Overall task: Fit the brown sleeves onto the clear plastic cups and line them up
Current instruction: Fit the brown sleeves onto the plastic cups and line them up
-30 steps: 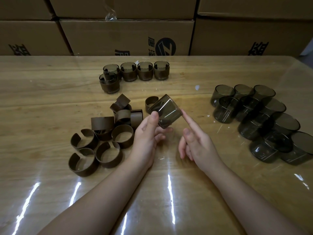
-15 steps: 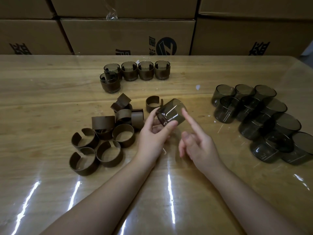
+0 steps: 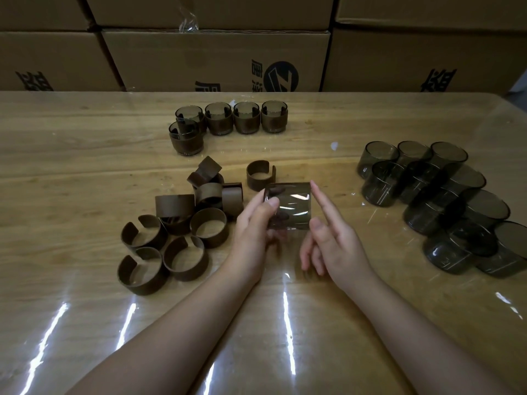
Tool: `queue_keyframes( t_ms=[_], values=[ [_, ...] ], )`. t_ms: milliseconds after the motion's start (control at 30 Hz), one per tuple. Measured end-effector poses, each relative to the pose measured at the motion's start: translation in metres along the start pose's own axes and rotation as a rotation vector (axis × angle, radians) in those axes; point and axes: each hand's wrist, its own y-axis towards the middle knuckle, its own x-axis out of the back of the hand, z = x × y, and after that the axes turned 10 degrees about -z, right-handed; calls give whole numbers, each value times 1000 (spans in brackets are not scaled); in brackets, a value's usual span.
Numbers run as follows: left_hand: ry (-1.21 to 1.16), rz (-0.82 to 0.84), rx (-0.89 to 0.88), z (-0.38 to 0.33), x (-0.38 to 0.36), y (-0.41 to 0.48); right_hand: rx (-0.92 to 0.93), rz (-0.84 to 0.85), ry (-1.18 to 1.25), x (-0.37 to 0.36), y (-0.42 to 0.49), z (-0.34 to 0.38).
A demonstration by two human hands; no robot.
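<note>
Now the left hand [image 3: 253,232] grips a smoky see-through cup [image 3: 288,206] lying sideways above the table [image 3: 71,155], bare of any sleeve, while the right hand [image 3: 333,246] touches its rim with a straight forefinger.

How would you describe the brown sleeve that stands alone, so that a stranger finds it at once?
Start at the pile of brown sleeves left of centre on the wooden table. Just right of the pile's far end, beyond the held cup, stands the lone sleeve. Unlike the heaped ones, it touches no other sleeve.

Glossy wooden table [image 3: 85,166], matt sleeves [image 3: 182,258]
</note>
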Motion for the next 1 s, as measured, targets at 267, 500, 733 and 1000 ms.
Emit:
queue_keyframes(
  t_ms=[267,500,733,1000],
  values=[
    [-112,-120,54,-1,0,3,-23,44,-23,-2,1,0],
    [2,-141,28,-2,-2,1,8,17,1,-1,1,-1],
    [127,-110,-13,-2,-3,0,28,-15,-11,0,1,1],
    [182,-45,-62,4,-2,-1,-96,-51,-26,0,6,-2]
  ],
)
